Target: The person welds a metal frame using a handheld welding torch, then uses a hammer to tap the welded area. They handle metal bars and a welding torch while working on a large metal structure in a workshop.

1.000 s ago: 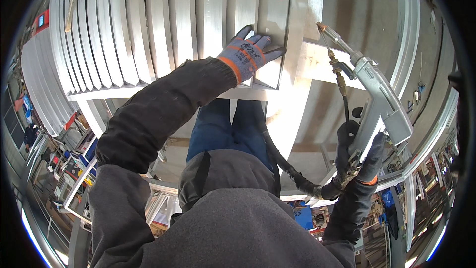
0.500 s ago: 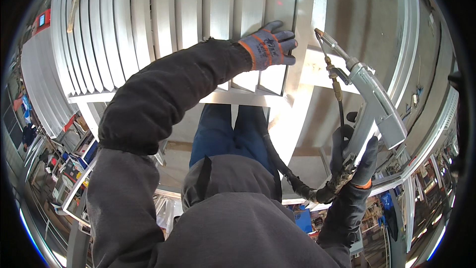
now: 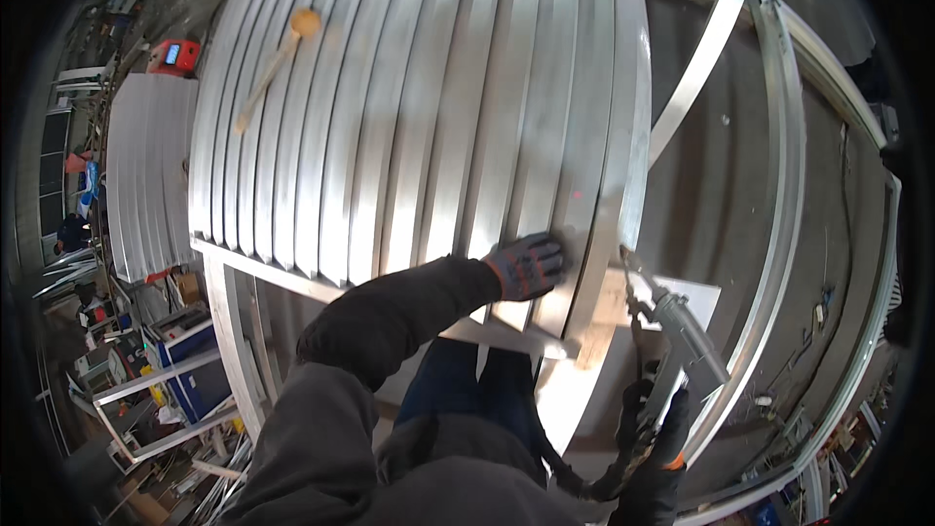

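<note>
A large slatted metal panel lies before me, its long silvery slats running away from me. My left hand, in a grey glove with orange trim, rests on the slats near the panel's right front corner, fingers laid out and holding nothing. At the right, my right hand, in a dark glove, is wrapped round the handle of a grey handheld laser welding gun. The gun's nozzle points away from me, close to the panel's right frame bar. A thin wire guide runs beside the nozzle. A small red dot shows on a slat.
A mallet with a wooden handle lies on the panel's far left. Beyond the left edge are another ribbed panel and a red device. A metal bar slants across the right side. A blue cabinet stands at lower left.
My view has shifted so that more of the panel and the whole mallet show. Both hands appear lower in the picture. The left hand stays on the slats; the right still grips the welding gun.
</note>
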Demonstrator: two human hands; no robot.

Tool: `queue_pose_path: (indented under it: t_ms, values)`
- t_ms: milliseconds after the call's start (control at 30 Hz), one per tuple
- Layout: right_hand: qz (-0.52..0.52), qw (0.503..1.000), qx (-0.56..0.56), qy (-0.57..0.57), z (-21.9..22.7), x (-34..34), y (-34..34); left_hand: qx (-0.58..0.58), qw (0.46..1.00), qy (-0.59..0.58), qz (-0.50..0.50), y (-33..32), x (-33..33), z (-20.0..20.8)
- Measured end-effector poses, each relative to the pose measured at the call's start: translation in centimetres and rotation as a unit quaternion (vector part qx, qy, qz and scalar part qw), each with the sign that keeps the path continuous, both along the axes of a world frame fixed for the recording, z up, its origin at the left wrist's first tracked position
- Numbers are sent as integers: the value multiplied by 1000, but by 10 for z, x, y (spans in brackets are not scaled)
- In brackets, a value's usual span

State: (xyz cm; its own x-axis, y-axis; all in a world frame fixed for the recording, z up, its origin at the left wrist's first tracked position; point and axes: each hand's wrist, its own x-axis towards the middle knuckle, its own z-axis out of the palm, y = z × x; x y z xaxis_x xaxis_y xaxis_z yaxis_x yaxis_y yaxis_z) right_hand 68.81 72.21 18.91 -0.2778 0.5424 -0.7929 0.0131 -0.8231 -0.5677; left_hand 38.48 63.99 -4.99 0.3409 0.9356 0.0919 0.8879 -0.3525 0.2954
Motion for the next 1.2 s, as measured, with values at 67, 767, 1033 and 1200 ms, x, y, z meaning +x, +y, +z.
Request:
queue_pose_path:
  t_ms: [67, 767, 1033, 1200]
  values:
    - [9, 999, -34, 25, 0, 1, 0, 29, 999, -15, -18, 3, -12, 5]
    - [73, 995, 53, 31, 70, -6, 61, -329, 884, -323, -79, -76, 190, 83]
    - [456, 880, 20, -128, 99, -48, 139, -349, 888, -299, -3, -112, 286, 48]
    - [605, 780, -7, -157, 65, -68, 135, -325, 897, -295, -48, -93, 289, 62]
